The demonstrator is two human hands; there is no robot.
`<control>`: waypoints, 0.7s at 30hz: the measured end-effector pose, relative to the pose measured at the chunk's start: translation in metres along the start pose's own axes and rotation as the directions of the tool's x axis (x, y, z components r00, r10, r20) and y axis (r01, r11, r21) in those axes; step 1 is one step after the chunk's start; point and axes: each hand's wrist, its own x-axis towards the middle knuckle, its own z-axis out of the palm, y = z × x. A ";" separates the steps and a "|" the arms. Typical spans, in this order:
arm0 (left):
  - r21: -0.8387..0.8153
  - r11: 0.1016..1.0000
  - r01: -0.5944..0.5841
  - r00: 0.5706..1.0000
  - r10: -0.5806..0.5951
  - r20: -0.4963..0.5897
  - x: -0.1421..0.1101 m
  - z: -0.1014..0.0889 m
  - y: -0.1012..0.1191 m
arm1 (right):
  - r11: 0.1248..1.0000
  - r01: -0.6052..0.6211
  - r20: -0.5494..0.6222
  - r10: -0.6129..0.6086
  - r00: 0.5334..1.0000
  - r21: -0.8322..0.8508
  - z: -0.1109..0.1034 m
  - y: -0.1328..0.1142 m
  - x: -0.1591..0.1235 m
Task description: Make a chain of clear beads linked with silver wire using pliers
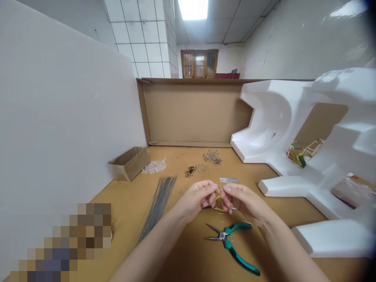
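Observation:
My left hand (204, 194) and my right hand (240, 199) meet above the table, thumbs and fingertips pinched close together. A small, thin wire piece (221, 188) shows faintly between the fingertips; its shape is too fine to make out. Behind and below the fingers, a yellow-handled tool (219, 204) lies partly hidden. Nearer to me, needle-nose pliers (232, 241) with teal and black handles rest with jaws spread, pointing left. Short silver wire lengths (228, 180) lie just beyond my right hand. A bundle of long grey wires (158, 205) lies left of my left hand.
A small cardboard box (129, 166) stands at the left beside a pile of small clear or silvery pieces (155, 165). Black rings (190, 171) and a heap of small metal pieces (213, 156) lie farther back. White foam blocks (279, 186) border the right; a cardboard panel (190, 113) the back.

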 end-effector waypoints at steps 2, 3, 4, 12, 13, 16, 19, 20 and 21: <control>0.006 1.000 0.002 1.000 -0.002 -0.001 0.000 0.001 -0.002 | 0.999 -0.001 -0.001 0.001 1.000 -0.034 0.001 0.001 -0.001; -0.001 1.000 0.004 1.000 -0.004 -0.003 0.000 0.001 -0.003 | 0.999 0.000 -0.003 0.000 1.000 -0.039 0.002 0.002 -0.001; -0.020 1.000 0.007 1.000 -0.007 -0.001 0.000 0.002 -0.004 | 1.000 0.004 -0.003 -0.004 1.000 -0.031 0.002 0.003 0.000; -0.234 0.971 -0.040 0.999 0.045 0.019 0.001 0.001 -0.004 | 0.987 0.084 0.003 -0.085 0.996 0.134 -0.001 0.002 0.003; -0.233 0.971 -0.047 0.999 0.052 0.017 0.002 0.000 -0.003 | 0.985 0.090 -0.014 -0.089 0.996 0.144 -0.002 0.000 0.003; -0.220 0.974 -0.049 0.998 0.059 0.038 0.003 -0.002 -0.004 | 0.984 0.080 -0.029 -0.077 0.997 0.161 -0.004 -0.003 0.001; -0.198 0.979 -0.051 0.997 0.061 0.041 0.003 -0.002 -0.005 | 0.989 0.061 -0.003 -0.062 0.998 0.137 -0.005 -0.005 0.001; -0.185 0.982 -0.044 0.998 0.053 0.042 0.003 -0.002 -0.005 | 0.990 0.062 0.002 -0.063 0.998 0.127 -0.005 -0.005 0.001; -0.170 0.985 -0.037 0.998 0.046 0.046 0.003 -0.001 -0.004 | 0.991 0.064 0.006 -0.065 0.998 0.122 -0.005 -0.005 0.000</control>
